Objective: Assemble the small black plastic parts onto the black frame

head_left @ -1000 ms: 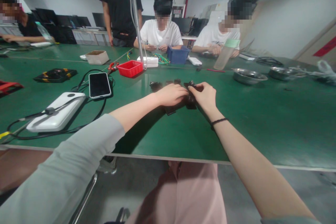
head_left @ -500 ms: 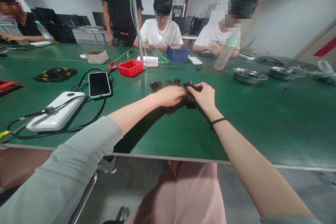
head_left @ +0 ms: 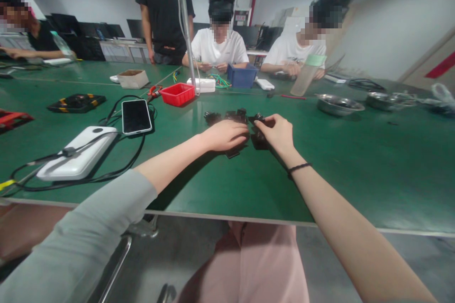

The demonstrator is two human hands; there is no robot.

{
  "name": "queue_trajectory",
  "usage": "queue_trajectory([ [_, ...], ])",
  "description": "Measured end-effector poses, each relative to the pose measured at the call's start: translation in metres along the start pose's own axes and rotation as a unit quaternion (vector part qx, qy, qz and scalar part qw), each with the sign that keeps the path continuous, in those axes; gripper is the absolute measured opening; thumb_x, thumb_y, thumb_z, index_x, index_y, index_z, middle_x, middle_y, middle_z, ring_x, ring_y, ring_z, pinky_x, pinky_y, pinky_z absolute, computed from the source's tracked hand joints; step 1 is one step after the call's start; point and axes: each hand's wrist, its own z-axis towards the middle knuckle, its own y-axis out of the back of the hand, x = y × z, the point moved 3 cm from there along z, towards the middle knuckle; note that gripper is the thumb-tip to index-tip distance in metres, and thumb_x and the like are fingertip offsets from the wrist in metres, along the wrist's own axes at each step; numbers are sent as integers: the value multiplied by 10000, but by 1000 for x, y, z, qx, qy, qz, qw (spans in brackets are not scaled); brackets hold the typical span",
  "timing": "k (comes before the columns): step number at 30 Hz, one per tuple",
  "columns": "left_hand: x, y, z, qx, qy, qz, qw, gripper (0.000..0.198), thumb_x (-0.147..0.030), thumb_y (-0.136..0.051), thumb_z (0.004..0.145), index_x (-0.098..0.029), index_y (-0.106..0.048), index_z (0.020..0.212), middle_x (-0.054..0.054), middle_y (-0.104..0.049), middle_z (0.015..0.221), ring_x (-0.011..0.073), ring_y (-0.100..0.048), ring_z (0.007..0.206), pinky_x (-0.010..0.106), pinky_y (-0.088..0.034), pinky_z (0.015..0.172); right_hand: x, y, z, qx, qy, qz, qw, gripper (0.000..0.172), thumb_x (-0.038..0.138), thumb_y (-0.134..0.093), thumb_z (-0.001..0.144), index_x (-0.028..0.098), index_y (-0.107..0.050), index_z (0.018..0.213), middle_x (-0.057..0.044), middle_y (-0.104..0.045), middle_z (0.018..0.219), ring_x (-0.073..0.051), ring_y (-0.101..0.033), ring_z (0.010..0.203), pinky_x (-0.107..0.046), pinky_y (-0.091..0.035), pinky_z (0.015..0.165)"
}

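Several small black parts, too dark to name, lie clustered on the green table in front of me. My left hand (head_left: 225,135) rests over the middle pile, palm down, its fingers stretched out and slightly apart; it covers much of what lies beneath. Just right of it, my right hand (head_left: 280,135) pinches a small black piece (head_left: 256,118) between thumb and fingers. Below that piece sits another black part (head_left: 259,140), close to the right fingers. More black parts (head_left: 212,117) show beyond my left hand.
To the left lie a white power bank (head_left: 80,154) with black cables and a phone (head_left: 136,117). Farther back stand a red bin (head_left: 178,95), a blue bin (head_left: 241,76), a bottle (head_left: 306,78) and metal bowls (head_left: 339,105). Other people sit or stand across the table.
My left hand has drawn back slightly to the left, away from the right fingers. The right hand keeps its pinch on the small black piece. The view has shifted slightly.
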Motion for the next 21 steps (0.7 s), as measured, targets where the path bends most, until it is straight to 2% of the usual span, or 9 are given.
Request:
queue_trajectory([
  [4, -1, 1, -4, -12, 38, 2, 999, 339, -309, -406, 995, -178, -658, 1181, 94, -661, 1292, 215, -639, 1164, 402, -483, 1023, 1, -1, -1, 1, 8, -2, 1000, 231, 414, -705, 698, 200, -624, 727, -78, -731, 800, -245, -672, 768, -401, -524, 787],
  [13, -2, -1, -5, 3, 64, 8, 998, 351, -332, -404, 997, -182, -643, 1206, 72, -641, 1328, 213, -619, 1203, 402, -440, 1073, 2, 5, -3, -2, 7, -15, 1000, 253, 428, -699, 709, 188, -635, 758, -88, -736, 827, -254, -682, 799, -399, -525, 791],
  [21, -1, -2, -5, 4, 74, 1, 997, 334, -312, -441, 981, -172, -649, 1202, 68, -644, 1326, 215, -618, 1206, 405, -439, 1083, 14, 12, 12, 22, 4, -84, 996, 210, 396, -689, 699, 196, -642, 741, -95, -745, 846, -280, -692, 843, -414, -516, 807],
])
